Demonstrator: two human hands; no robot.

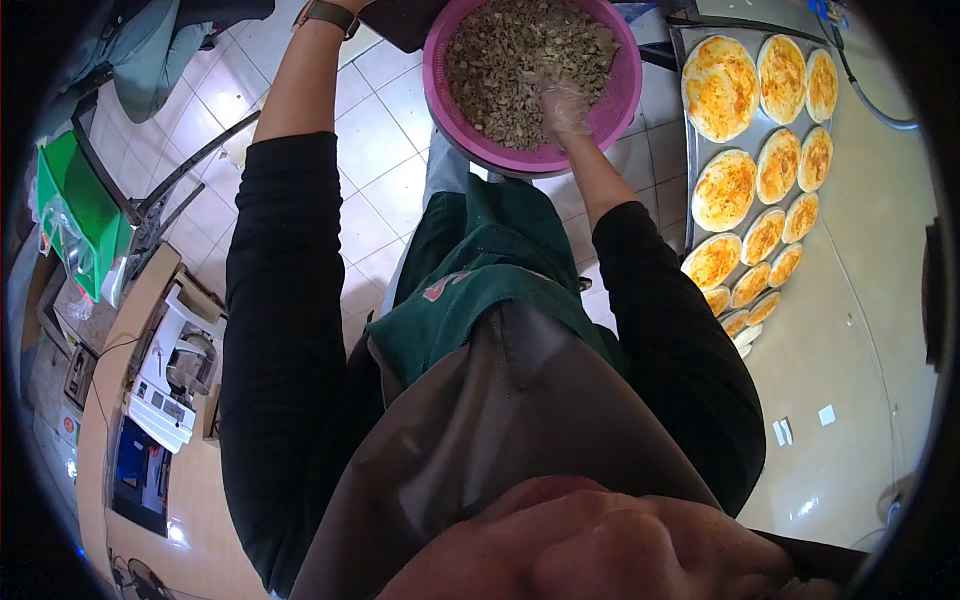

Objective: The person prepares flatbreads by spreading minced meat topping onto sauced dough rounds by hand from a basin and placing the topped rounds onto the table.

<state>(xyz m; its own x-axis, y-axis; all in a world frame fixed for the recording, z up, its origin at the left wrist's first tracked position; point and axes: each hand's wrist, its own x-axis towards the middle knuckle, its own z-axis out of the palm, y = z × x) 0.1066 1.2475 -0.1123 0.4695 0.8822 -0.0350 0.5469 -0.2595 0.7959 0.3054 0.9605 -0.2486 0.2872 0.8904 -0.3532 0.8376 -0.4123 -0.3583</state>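
Note:
A pink bowl (433, 85) at the top centre holds a chopped, grey-brown crumbly mixture (505, 60). Inside it, toward the right, my right hand (567, 110) wears a clear plastic glove and touches the mixture. Its fingers are blurred and partly sunk in, so their closing cannot be made out. My left arm reaches up to the top edge, with a dark watch (330, 14) on the wrist. Only a sliver of my left hand (354, 4) shows, near a dark object left of the bowl; its fingers are outside the frame.
Right of the bowl, a metal tray (707, 150) carries rows of round browned flatbreads (725, 190) on a table (850, 270). At left are a green container (80, 205), a white machine (175, 370) on a wooden counter (205, 520), and another person's leg (150, 75).

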